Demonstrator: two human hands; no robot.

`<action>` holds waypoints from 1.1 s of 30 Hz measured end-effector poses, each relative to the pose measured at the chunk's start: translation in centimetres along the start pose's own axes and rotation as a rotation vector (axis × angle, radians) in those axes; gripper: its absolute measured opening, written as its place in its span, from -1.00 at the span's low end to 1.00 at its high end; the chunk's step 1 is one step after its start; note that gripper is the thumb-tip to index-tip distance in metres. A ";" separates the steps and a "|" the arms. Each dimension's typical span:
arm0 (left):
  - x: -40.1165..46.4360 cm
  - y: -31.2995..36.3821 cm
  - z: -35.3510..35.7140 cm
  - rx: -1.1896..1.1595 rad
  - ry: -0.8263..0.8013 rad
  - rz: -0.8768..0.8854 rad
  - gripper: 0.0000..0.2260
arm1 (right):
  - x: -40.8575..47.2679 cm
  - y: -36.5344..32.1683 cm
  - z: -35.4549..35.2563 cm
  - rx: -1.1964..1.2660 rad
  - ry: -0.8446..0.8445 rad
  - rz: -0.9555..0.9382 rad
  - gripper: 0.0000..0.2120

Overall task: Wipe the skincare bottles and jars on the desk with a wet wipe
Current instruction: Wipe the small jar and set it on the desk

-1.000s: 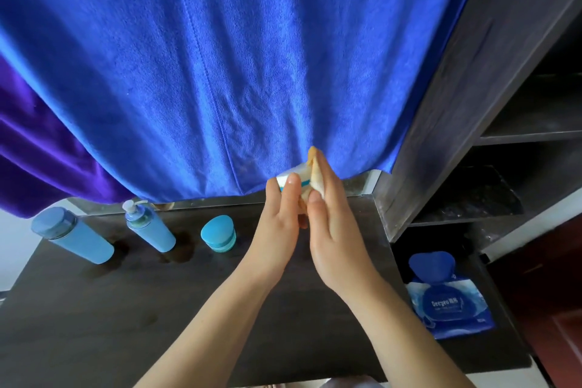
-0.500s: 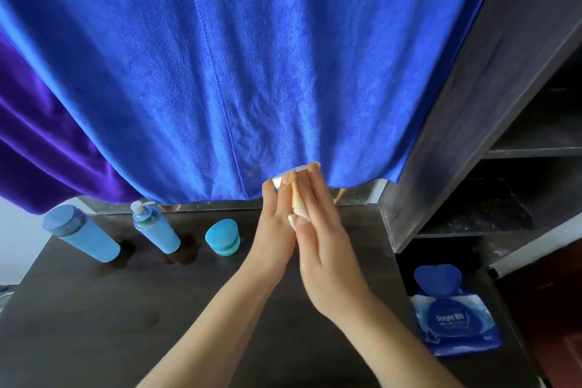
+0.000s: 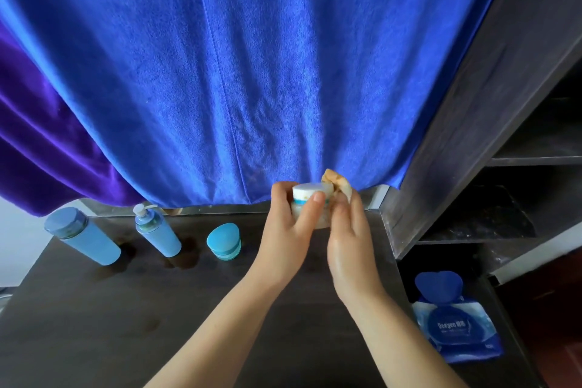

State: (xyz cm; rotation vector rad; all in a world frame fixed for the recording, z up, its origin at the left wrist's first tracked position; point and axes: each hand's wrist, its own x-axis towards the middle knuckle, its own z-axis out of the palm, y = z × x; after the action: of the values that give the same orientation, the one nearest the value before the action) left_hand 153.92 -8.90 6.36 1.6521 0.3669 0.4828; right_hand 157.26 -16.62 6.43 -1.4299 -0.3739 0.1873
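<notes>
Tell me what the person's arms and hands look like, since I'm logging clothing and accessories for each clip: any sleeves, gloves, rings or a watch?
Both arms are bare as far as the frame's lower edge shows them, with no sleeves in view. The left hand and right hand wear no gloves. No ring, watch or bracelet shows on the visible fingers or wrists. The nails look short and unpainted.

Blue curtain (image 3: 252, 72), purple drape (image 3: 41, 148), dark shelving (image 3: 504, 104) at rt
</notes>
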 end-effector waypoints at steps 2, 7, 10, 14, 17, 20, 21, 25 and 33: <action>0.0 -0.2 -0.1 -0.059 -0.006 0.018 -0.83 | 0.8 0.0 -0.4 0.127 0.011 0.127 -0.76; 0.9 0.3 -0.1 -0.163 0.078 -0.020 -0.78 | -0.8 0.0 0.7 -0.041 -0.138 -0.125 -0.63; 0.6 0.2 -0.1 -0.152 0.084 -0.014 -0.75 | -0.9 -0.1 0.9 -0.111 -0.143 -0.192 -0.62; 0.5 -0.1 -0.1 -0.287 0.089 -0.066 -0.65 | 0.8 -0.5 -0.1 0.205 -0.197 0.129 -0.66; 0.8 -0.3 0.2 -0.256 0.167 -0.088 -0.77 | 0.1 -0.3 0.2 0.164 -0.232 0.073 -0.61; 0.9 0.2 0.0 -0.171 0.204 -0.074 -0.84 | -0.5 0.2 0.8 -0.089 -0.142 -0.154 -0.61; 0.9 0.4 0.1 -0.164 0.173 -0.070 -0.83 | -0.5 0.2 0.7 -0.144 -0.119 -0.196 -0.60; 0.4 1.0 1.0 -0.253 0.059 -0.148 -0.70 | -0.2 0.2 0.6 -0.352 -0.064 -0.316 -0.57; -0.2 0.4 1.3 -0.401 0.047 -0.210 -0.56 | 1.7 -1.1 -0.6 -0.011 -0.100 0.046 -0.69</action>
State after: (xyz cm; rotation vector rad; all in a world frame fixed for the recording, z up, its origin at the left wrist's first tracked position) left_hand 154.40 -10.18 6.64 1.2018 0.4415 0.4068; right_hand 158.96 -16.79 7.69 -1.4446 -0.4242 0.2950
